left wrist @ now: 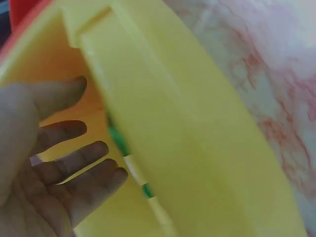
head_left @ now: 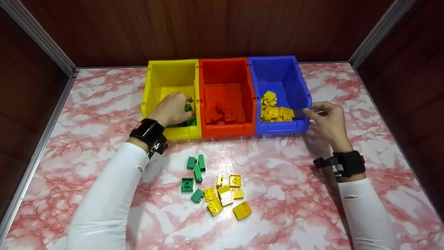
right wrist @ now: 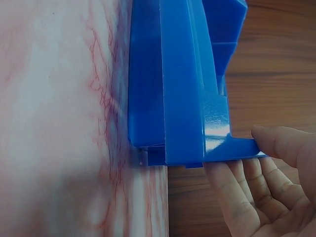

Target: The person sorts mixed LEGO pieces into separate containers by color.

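Note:
My left hand (head_left: pixel 174 108) reaches into the yellow bin (head_left: pixel 172 63), just over green bricks (head_left: pixel 190 121) lying in it. In the left wrist view its thumb and fingers are spread apart and hold nothing, beside the bin's front wall (left wrist: pixel 163 108). At the other end of the row, my right hand (head_left: pixel 327 121) grips the side rim of the blue bin (head_left: pixel 305 93). The right wrist view shows the thumb over that rim (right wrist: pixel 242 148) and the fingers under it. Yellow bricks (head_left: pixel 274 113) lie in the blue bin.
Between these two stands a red bin (head_left: pixel 225 130) with a few red bricks (head_left: pixel 229 115) inside. Loose green bricks (head_left: pixel 187 184) and yellow bricks (head_left: pixel 242 210) are scattered on the marbled table (head_left: pixel 284 194) in front. Dark wooden panels (head_left: pixel 222 27) enclose the back and sides.

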Demonstrator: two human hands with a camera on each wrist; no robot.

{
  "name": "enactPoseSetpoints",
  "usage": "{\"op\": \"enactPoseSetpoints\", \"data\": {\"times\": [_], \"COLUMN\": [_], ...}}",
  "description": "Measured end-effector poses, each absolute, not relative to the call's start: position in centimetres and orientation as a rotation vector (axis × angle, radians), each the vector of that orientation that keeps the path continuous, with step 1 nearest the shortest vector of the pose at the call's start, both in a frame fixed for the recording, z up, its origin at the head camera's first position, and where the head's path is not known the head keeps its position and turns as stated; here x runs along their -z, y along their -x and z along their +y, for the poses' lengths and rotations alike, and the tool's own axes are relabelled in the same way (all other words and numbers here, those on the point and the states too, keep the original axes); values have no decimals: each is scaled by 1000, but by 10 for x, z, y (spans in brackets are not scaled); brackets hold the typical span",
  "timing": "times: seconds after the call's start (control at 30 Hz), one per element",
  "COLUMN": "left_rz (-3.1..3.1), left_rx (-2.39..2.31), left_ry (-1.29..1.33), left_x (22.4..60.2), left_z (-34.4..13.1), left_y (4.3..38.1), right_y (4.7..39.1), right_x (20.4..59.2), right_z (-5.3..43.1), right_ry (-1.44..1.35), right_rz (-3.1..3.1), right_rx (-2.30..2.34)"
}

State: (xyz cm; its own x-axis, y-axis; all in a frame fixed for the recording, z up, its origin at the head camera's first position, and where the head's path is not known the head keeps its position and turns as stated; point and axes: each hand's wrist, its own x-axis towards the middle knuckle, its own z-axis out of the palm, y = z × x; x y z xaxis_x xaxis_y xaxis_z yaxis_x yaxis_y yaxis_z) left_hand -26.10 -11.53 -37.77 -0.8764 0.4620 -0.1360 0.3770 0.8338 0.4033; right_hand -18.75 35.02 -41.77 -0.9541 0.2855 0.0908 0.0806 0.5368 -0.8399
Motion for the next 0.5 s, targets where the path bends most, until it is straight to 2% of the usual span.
{"op": "enactPoseSetpoints", "data": {"times": [0.23,0.5], "left_rz": [2737,2657], "left_rx": [-541,-470], "left_ry": [-699,-904], "left_x": [356,351], "left_z": [-118,-106], "left_y": [226,179], "right_y": [187,187], "right_x": [416,416], "right_z": [352,351], "right_ry": [326,327], "right_rz": [-2569,-2560], "right_rx": [-1374,-1398]}}
